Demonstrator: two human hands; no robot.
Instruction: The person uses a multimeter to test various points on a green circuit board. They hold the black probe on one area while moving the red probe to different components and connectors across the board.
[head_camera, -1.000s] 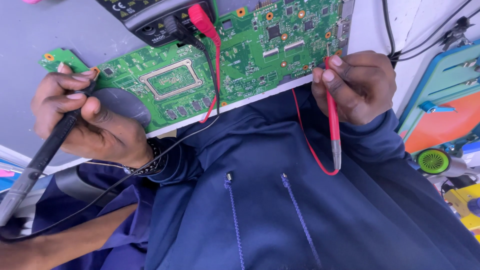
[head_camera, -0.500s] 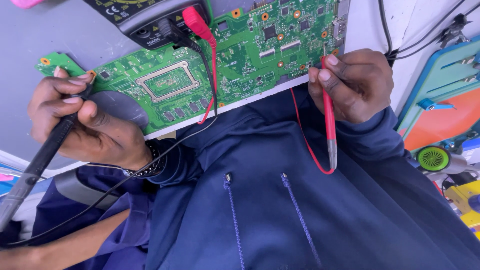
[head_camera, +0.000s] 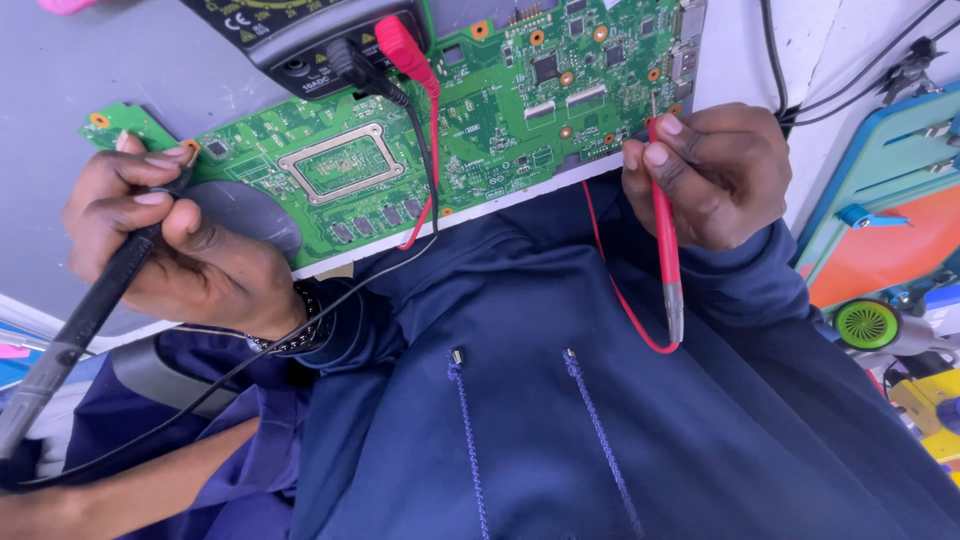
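Green fills the middle of the head view: a bare circuit board (head_camera: 440, 130) lies on the grey tabletop (head_camera: 120, 60), its long lower edge running just above the person's dark blue hooded top (head_camera: 560, 400). A metal-framed square socket (head_camera: 340, 165) sits left of the board's middle, and small black chips and orange-ringed holes are scattered over the rest.

The left hand (head_camera: 170, 235) is curled shut around a black probe (head_camera: 95, 305), thumb and fingers pinching it near the tip. The tip end reaches the left end of the board, though the exact point of contact is hidden by the fingers. The probe's handle slants down and out towards the lower left corner of the view, and its thin black lead trails back across the sleeve towards the meter.

The right hand (head_camera: 715, 175) pinches a red probe (head_camera: 665, 240) between thumb and forefinger, the other fingers folded in. This probe stands nearly upright, with its upper end at the board's right edge and its grey tail hanging below the hand, where a red lead loops away.

At the top edge, a dark multimeter (head_camera: 300, 40) rests partly over the board, with one black plug and one red plug (head_camera: 400, 45) pushed into it. To the far right are a blue and orange panel (head_camera: 880, 220) and a small green round object (head_camera: 867, 323).
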